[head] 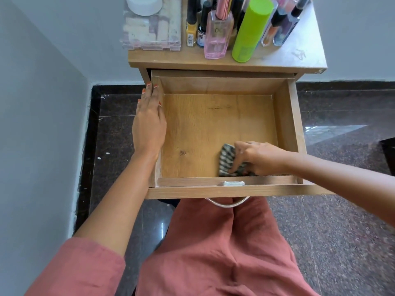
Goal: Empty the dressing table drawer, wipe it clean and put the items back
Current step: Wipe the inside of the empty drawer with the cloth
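The wooden drawer of the dressing table stands pulled out, and nothing lies on its floor but a cloth. My right hand reaches in from the right and grips a striped dark-and-white cloth against the drawer floor near the front wall. My left hand rests along the drawer's left wall with straight fingers, fingertips at its back corner. The drawer's items stand on the table top: a green can, a pink bottle, several small nail-polish bottles and a clear plastic box.
A white round tub sits on the clear box. A metal handle hangs from the drawer front above my lap. A grey wall runs along the left; dark polished stone floor surrounds the table.
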The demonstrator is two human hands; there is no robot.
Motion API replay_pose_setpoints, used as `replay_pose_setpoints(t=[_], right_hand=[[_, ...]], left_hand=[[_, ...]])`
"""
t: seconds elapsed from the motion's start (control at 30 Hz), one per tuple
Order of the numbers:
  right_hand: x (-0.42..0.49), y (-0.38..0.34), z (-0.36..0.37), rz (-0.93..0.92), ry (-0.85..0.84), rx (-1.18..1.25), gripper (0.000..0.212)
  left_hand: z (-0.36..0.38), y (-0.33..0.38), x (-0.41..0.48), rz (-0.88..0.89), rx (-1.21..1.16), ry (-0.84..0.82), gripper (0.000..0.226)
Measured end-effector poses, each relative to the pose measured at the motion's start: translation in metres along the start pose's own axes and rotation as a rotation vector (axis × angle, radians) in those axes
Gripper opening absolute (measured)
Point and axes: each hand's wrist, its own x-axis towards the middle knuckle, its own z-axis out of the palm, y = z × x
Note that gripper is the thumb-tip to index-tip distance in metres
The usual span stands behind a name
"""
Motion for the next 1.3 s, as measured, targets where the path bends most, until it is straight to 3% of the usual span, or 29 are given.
replay_pose_setpoints(t=[0.23,0.43,0.63,1.0,1.1,1.3], right_hand=[[-0.023,0.019,0.004,0.154,-0.082,-0.031,0.055],[-0.017,0.01,0.007,0.208,-0.01,-0.373,0.05],[-0.004,0.023,-0.015,0.25,0.012,-0.437,0.066],[0.024,0.055,-0.048,0.414,0.415,-0.388,0.05],[0.015,0.052,-0.043,0.472,0.342,-0.371,0.053],[-0.007,0.028,-0.011,0.35,0.186,-0.396,0.062]], left_hand=[[0.0,0.0,-0.001,-0.006,-0.01,-0.002,0.043],[0.0,0.0,-0.001,-0.008,-0.019,0.003,0.043],[0.0,0.001,-0.001,-0.005,-0.023,-0.001,0.043],[0.0,0.0,0.0,0.002,-0.036,0.003,0.043],[0.0,0.0,0.0,-0.003,-0.033,0.005,0.043],[-0.001,0.001,-0.001,-0.003,-0.034,0.0,0.043]])
